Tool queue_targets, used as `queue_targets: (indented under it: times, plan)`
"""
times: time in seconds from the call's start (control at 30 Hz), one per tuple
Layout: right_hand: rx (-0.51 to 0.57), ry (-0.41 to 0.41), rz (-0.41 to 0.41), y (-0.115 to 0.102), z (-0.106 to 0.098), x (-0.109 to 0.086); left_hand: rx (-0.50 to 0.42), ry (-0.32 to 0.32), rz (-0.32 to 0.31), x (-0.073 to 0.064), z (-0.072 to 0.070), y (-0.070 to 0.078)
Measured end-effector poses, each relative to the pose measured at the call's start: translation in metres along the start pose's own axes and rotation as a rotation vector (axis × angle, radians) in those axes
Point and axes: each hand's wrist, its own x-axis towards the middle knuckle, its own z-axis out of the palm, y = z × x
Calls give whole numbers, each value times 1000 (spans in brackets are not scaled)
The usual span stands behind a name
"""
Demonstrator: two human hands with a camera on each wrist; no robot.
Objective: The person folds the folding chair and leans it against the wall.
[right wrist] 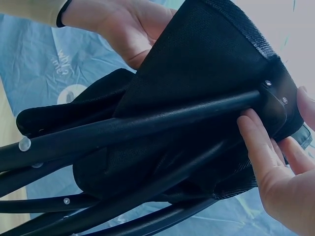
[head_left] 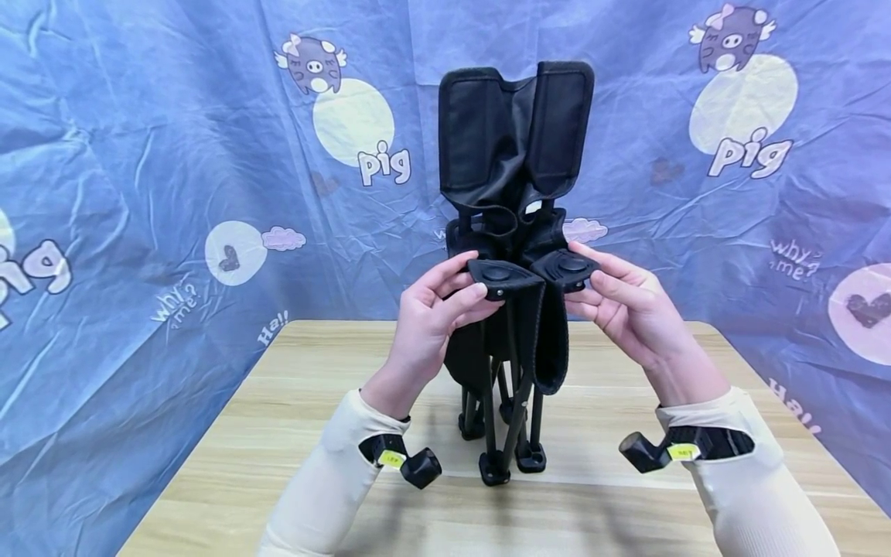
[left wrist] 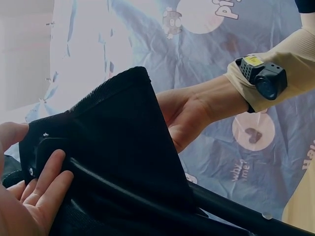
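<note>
A black folding camp chair (head_left: 515,131) stands upright and mostly folded on the table, its backrest panels rising behind and its fabric seat bunched in the middle. At the seat's near left corner, my left hand (head_left: 437,309) pinches the cloth and its plastic cap between thumb and fingers. My right hand (head_left: 629,302) grips the near right corner the same way, thumb on the edge and fingers underneath. From below, the right wrist view shows dark metal tubes (right wrist: 123,128) with rivets running up to that corner. The left wrist view shows the seat cloth (left wrist: 118,132) stretched from the left fingers.
The chair's black feet (head_left: 495,469) rest on a light wooden table (head_left: 313,433). Behind it hangs a blue curtain (head_left: 174,139) printed with pigs, close beyond the table's far edge. Each sleeve carries a small black wrist camera (head_left: 421,467).
</note>
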Motion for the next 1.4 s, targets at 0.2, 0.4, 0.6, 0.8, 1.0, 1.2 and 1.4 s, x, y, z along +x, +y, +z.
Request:
queue_targets:
  times: [0.2,0.4,0.6,0.8,1.0,1.2,1.4]
  plan:
    - [-32,4,-8,0,1,1,2,-14,0,3,1,-3]
    - [-36,-10,-13,1,1,1,2,-9,-14,4,3,-5]
    - [-11,-15,-16,1,1,1,28,-14,-23,4,5,-5]
    - [-21,-13,-15,1,1,1,39,-18,-21,4,4,-5]
    - [-49,-7,-38,2,4,-1,40,-35,-8,3,0,-5]
    - [-21,-18,-80,4,6,-3,15,-81,-19,4,-8,-3]
    - [-10,-60,-110,7,3,-9,-7,-117,-53,-1,-19,1]
